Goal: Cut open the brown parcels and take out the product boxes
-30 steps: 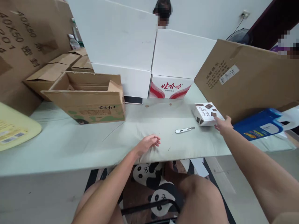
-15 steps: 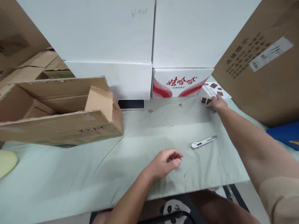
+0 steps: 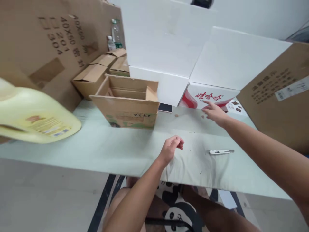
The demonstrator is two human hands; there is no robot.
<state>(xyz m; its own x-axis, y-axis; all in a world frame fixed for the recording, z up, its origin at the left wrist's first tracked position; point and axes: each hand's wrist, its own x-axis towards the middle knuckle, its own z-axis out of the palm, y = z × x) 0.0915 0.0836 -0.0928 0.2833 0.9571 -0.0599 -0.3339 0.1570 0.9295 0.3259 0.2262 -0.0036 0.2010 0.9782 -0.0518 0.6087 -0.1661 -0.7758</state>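
Observation:
My right hand [image 3: 214, 112] is raised in front of a white carton with red print [image 3: 193, 95], fingers stretched apart and holding nothing. Behind it, partly covered by the hand and forearm, is a small white box with brown squares [image 3: 238, 106]. My left hand [image 3: 171, 149] hovers near the table's front edge, its fingers curled in with nothing visible in them. A white utility knife [image 3: 221, 151] lies on the cloth between the hands and the right edge. An open cardboard box [image 3: 127, 112] stands left of my left hand.
A phone [image 3: 165, 108] lies beside the open box. White panels [image 3: 164, 42] rise at the back, and a large brown carton [image 3: 285, 96] borders the right. A yellow jug [image 3: 41, 112] stands far left, with closed cartons [image 3: 90, 75] behind. Small brown scraps [image 3: 176, 115] lie on the cloth.
My right hand has let go of the small white box and moved left, opening its fingers. The view has swung left, bringing the yellow jug in. My left hand's fingers have curled tighter.

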